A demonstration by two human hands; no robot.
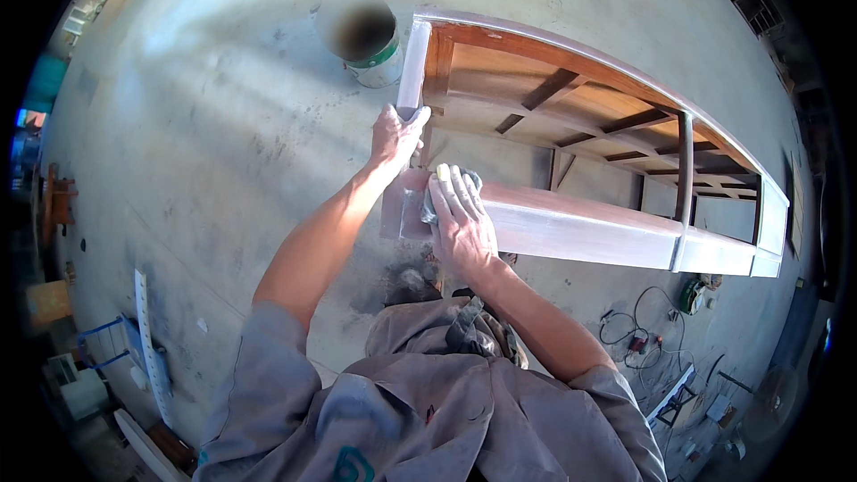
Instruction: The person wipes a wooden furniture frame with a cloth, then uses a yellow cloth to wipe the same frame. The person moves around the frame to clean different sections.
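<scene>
A long wooden furniture frame [580, 223] lies in front of me, its outer faces coated whitish and its inner wood brown-orange. My left hand [398, 136] is wrapped round the pale post at the frame's left end. On the near rail, close to that end, my right hand [462, 219] presses a crumpled blue-grey cloth-like pad [428, 205] against the surface. The fingers of that hand lie together, nearly straight, dusted white, with a yellowish wrap on one fingertip. Most of the pad is hidden under the palm; whether it is cloth or abrasive paper I cannot tell.
Beyond the frame's left end stands a bucket [373, 58] with a green band. Cables and a red tool [637, 342] lie on the floor at the right, near a green round object [691, 296]. A long white strip [152, 348] and a blue metal frame [103, 339] are at the left.
</scene>
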